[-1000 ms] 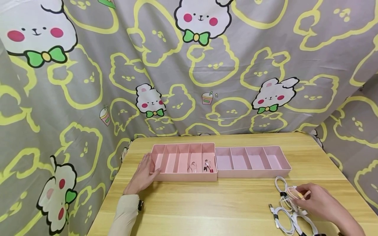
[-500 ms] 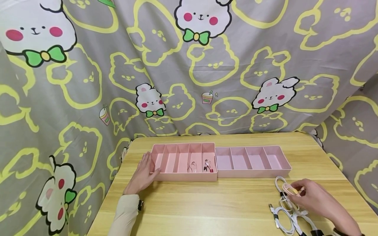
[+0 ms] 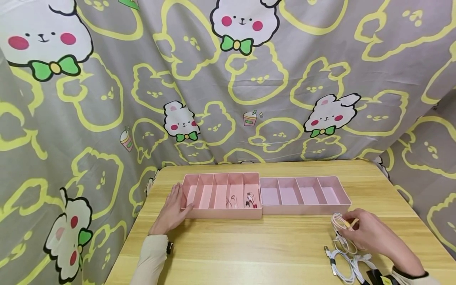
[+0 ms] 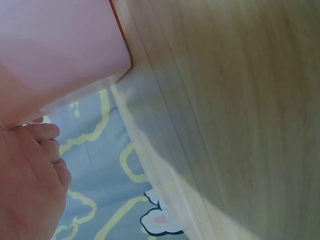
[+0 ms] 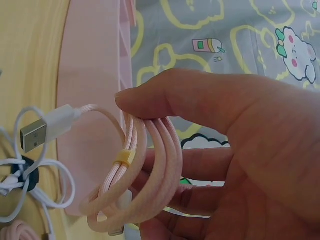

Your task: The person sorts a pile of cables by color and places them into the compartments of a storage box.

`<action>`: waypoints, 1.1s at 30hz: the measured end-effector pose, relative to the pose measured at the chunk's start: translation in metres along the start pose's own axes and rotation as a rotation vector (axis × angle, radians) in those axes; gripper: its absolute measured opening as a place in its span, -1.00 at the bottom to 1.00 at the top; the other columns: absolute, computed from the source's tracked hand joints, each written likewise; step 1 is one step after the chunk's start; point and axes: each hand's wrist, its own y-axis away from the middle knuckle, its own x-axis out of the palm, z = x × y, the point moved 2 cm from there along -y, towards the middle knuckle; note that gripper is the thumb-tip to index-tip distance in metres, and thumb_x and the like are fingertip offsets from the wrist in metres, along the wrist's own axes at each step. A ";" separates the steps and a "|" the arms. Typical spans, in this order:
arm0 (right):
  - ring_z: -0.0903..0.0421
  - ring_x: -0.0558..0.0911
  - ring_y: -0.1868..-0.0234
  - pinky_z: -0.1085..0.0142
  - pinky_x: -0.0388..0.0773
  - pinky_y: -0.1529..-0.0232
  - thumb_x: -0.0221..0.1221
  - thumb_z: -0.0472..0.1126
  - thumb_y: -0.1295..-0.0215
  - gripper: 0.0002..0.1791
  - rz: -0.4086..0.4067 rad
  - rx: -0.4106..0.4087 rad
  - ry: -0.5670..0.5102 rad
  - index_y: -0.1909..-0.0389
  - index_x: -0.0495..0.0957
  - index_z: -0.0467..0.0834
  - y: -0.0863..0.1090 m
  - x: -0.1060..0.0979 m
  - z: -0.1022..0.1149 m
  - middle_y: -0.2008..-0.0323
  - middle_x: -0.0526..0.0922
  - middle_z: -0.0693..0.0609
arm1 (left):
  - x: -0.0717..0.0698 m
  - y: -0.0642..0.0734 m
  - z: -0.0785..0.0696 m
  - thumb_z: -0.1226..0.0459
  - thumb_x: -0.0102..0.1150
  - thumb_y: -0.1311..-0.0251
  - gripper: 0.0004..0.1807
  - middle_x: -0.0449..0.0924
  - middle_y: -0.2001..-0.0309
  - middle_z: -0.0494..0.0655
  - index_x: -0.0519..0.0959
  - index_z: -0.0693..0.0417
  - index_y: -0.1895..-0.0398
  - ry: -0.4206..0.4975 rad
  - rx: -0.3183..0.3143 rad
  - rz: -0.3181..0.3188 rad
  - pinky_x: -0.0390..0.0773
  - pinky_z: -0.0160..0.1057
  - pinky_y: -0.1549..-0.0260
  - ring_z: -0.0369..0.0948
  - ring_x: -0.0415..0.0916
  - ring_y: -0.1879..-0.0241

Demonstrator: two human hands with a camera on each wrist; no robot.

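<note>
My right hand (image 3: 370,233) pinches a coiled pink USB cable (image 5: 167,175) between thumb and fingers, held up off the table. A yellow tie (image 5: 124,158) binds the coil, and its white USB plug (image 5: 47,129) sticks out to the left in the right wrist view. Below that hand, white coiled cables (image 3: 343,266) with black ties lie on the table. My left hand (image 3: 171,213) rests at the left end of the pink divided box (image 3: 224,214), its thumb over the front rim and its fingers along the end wall.
A lilac divided box (image 3: 306,209) stands end to end with the pink one. Small cables (image 3: 233,201) lie in the pink box's two right compartments. A patterned curtain (image 3: 228,87) hangs behind the wooden table (image 3: 249,253).
My right hand has lifted the pink cable and moved slightly left and away from me, toward the lilac box. The left hand has stayed at the pink box.
</note>
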 end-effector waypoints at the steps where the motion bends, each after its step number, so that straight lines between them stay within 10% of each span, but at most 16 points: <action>1: 0.27 0.56 0.36 0.40 0.49 0.45 0.38 -0.03 -0.28 -0.54 0.000 -0.001 0.001 -0.01 0.68 -0.33 -0.001 -0.001 0.001 0.19 0.71 -0.03 | 0.000 0.000 0.000 -0.13 0.10 -0.44 0.07 -0.21 -0.68 0.31 -0.15 0.39 -0.64 0.000 -0.001 0.002 -0.10 0.25 -0.62 0.25 -0.25 -0.67; 33: 0.31 0.57 0.39 0.42 0.51 0.46 0.43 -0.10 -0.20 -0.68 -0.078 -0.173 0.010 0.10 0.73 -0.21 -0.024 -0.001 0.052 0.29 0.70 0.07 | -0.001 0.000 0.000 -0.11 0.10 -0.44 0.06 -0.20 -0.67 0.33 -0.14 0.41 -0.63 0.017 0.000 0.001 -0.14 0.26 -0.62 0.22 -0.30 -0.68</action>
